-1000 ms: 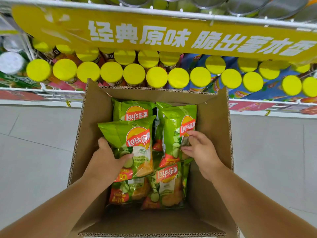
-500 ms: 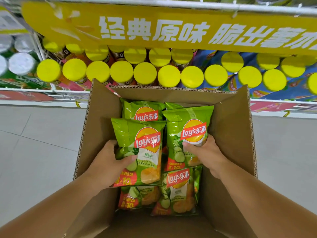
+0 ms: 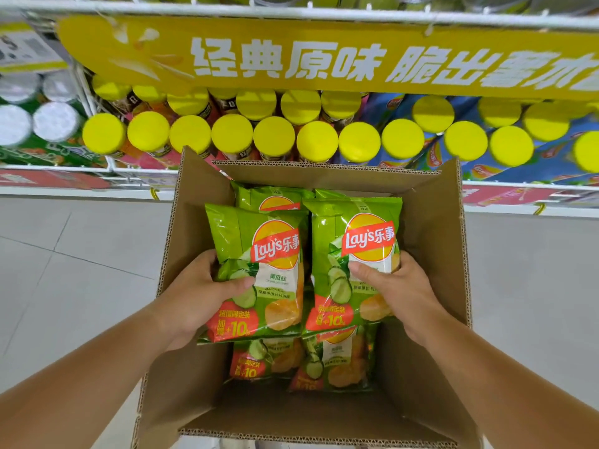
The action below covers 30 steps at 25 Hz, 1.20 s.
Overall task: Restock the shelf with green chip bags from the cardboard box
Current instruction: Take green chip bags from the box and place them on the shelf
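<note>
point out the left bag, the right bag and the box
left bag [image 3: 275, 249], head view, on its red logo banner
right bag [image 3: 369, 238], head view, on its red logo banner
box [image 3: 431, 241], head view, on the bare right inner wall

Shop: shelf [image 3: 291, 175] w/ chip cans [image 3: 274, 140], promo banner [image 3: 324, 59].

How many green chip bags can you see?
6. One bag in the left hand, one in the right hand, two behind them, two lower in the box, nearer the person. More may hide underneath.
</note>
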Tool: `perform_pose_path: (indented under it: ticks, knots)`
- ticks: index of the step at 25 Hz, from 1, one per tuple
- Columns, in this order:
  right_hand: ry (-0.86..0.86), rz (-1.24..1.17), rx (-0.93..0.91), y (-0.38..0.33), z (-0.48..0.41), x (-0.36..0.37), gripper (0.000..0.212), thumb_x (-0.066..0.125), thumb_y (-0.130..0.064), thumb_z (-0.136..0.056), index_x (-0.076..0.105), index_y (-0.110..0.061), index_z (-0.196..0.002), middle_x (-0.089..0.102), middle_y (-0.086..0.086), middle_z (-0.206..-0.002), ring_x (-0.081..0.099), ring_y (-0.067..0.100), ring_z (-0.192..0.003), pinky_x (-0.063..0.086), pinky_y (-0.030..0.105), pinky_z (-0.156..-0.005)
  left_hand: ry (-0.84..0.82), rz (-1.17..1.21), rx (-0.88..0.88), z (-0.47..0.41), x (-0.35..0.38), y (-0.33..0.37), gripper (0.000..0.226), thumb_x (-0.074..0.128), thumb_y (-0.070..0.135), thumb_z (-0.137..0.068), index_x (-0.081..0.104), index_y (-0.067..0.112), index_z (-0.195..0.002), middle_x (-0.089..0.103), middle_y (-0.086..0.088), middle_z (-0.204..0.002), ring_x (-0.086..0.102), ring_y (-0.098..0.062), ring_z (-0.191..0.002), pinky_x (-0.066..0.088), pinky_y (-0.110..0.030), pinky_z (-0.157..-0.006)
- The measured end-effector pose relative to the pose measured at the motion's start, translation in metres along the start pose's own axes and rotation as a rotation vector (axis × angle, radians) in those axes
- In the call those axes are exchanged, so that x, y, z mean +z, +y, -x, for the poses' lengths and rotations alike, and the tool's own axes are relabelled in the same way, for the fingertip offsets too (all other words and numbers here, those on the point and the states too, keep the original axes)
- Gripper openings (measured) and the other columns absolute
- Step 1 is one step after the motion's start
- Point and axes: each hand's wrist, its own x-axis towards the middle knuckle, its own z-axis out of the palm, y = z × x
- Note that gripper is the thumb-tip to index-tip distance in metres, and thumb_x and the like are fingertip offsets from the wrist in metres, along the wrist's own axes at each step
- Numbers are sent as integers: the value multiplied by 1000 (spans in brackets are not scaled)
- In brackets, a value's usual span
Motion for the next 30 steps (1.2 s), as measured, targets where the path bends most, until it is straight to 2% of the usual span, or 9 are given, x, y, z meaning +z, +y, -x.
perform_pose_path:
  ticks: [4,8,10,13,16,18,21,25,30]
  knots:
    - [64,15,-45,-18,33,-8,60,92,-45,-63,67,-23,-113,76,-8,-102,72,13,-94,61,36,-74,6,38,3,23,-1,16,48,77,11,-81,58,22,-125,75,-4,-113,72,-28,-100,56,-52,-90]
    - [137,46,-59,-46,62,-18,59,93,-47,-65,62,-25,-111,73,-8,-104,71,15,-94,63,44,-79,-57,28,26,51,-3,44,52,76,11,-78,59,22,-125,75,-4,-113,72,-30,-102,55,-52,-92]
    - [140,35,-80,-66,83,-25,57,94,-45,-64,63,-25,-108,73,-8,-102,73,15,-90,65,44,-68,-77,-4,51,75,-6,63,45,72,5,-84,60,24,-123,75,-3,-111,72,-28,-101,56,-50,-90]
    - [144,9,-147,-103,123,-37,53,93,-41,-68,63,-24,-107,72,-9,-99,70,9,-84,57,24,-48,-51,-19,99,116,-10,96,40,70,3,-88,60,22,-122,75,-4,-111,72,-28,-101,56,-50,-90]
    - [165,39,-195,-139,164,-43,64,92,-57,-56,64,-28,-106,73,-12,-98,72,12,-91,63,36,-69,-38,-18,141,158,-14,129,35,70,3,-89,63,24,-116,76,-3,-109,72,-27,-101,57,-46,-87]
    - [198,25,-204,-168,198,-53,61,93,-56,-57,64,-28,-103,73,-13,-97,72,12,-90,64,46,-76,-52,-7,172,194,-18,154,34,69,2,-89,63,26,-113,76,-2,-107,73,-26,-99,59,-43,-83]
    - [212,-20,-235,-209,257,-69,47,94,-43,-66,64,-27,-99,74,-12,-91,73,13,-85,64,49,-74,-81,-15,216,255,-27,191,39,69,3,-89,60,24,-122,76,-1,-109,73,-25,-99,59,-44,-83]
    - [254,-4,-266,-259,333,-80,57,93,-48,-64,64,-25,-107,74,-13,-93,71,9,-86,63,47,-79,-100,-11,279,332,-39,238,40,69,5,-90,59,25,-123,75,-1,-111,74,-23,-96,62,-39,-75]
    - [320,-15,-341,-321,421,-94,59,92,-46,-67,61,-18,-109,70,-12,-94,67,6,-85,58,37,-77,-140,-21,367,422,-63,291,41,73,12,-87,60,27,-123,76,-1,-110,74,-28,-96,60,-45,-81]
